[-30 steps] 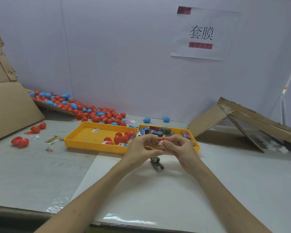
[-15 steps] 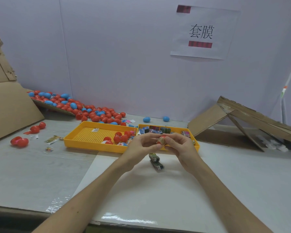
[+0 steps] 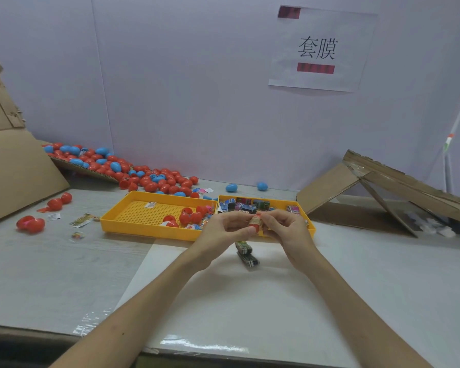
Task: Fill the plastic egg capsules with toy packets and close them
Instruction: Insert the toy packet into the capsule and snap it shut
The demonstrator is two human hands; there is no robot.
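Left grip (image 3: 223,229) and right grip (image 3: 287,229) pinch, seemingly, a packet (image 3: 256,223) above table (image 3: 250,314).

Glossy plastic tray (image 3: 133,221) (perforated floor), rough torn cardboard (image 3: 398,179), smooth tabletop sheet (image 3: 250,314).

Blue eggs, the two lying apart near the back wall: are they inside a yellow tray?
No, the two blue eggs lie on the table behind the right yellow tray.

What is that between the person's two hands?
A red egg capsule with a toy packet in it, pinched by the left hand and right hand; the head view shows it.
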